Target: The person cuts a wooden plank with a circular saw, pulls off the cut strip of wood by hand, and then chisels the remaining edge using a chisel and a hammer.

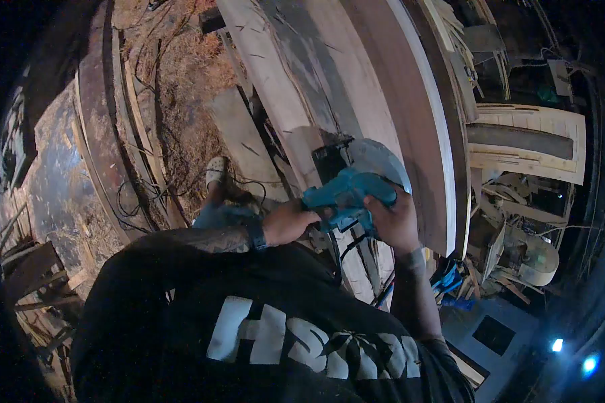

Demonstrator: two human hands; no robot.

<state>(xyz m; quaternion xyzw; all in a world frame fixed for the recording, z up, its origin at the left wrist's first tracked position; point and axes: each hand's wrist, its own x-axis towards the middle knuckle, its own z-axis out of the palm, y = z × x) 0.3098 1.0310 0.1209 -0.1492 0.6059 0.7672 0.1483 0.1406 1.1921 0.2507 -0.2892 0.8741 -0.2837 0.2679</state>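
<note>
Holding teal power saw point(343, 190), apparently circular, over the near part of the long boards point(359, 70). Grasping its left side with left hand point(288, 223), with some fingers out of sight; clenched around its handle with right hand point(393, 218). Judged as cutting or lining up; cannot tell whether running. Next, calls for steady two-handed guidance, keeping cord point(345, 251) clear.
</note>
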